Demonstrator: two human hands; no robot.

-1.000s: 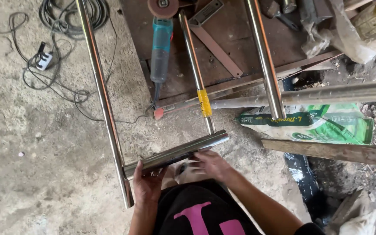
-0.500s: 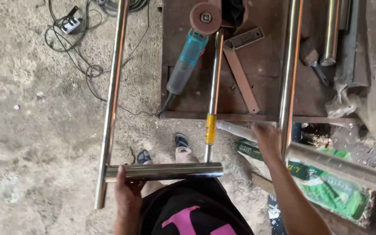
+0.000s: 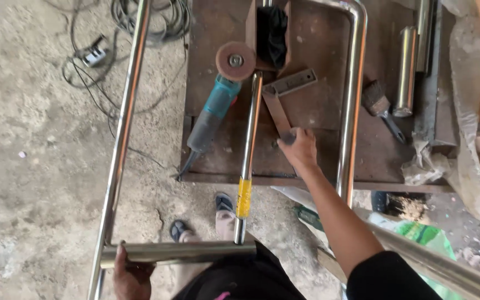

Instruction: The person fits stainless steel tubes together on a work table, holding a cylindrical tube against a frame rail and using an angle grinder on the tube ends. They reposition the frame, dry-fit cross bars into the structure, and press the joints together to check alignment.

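Compared with half a second back: right hand (image 3: 298,149) now further out over the rusty brown metal desk (image 3: 329,66), no longer up by the long bent steel tube (image 3: 352,100) but down on the flat rusty steel bar (image 3: 277,114), fingers curled over its near end. Can't quite tell whether properly clamped or just resting on it. View also tipped forward a bit, so more of the desk showing.

Left hand (image 3: 131,275) same spot as before, fingers wrapped shut around the short shiny stainless cross tube (image 3: 178,251) from underneath, near its left end. Cross tube lying level, low in the frame, just above the sandalled feet, butting against the long shiny side tube (image 3: 118,150) on the left and meeting the thin steel rod with the yellow tape band (image 3: 248,161) near its right end. Surface polished, mirror-like, a bit scuffed.

On the desk: teal and grey angle grinder (image 3: 212,114) with a worn brown disc, just left of the taped rod. Old paintbrush (image 3: 379,103) and a short steel tube offcut (image 3: 405,69) off to the right.
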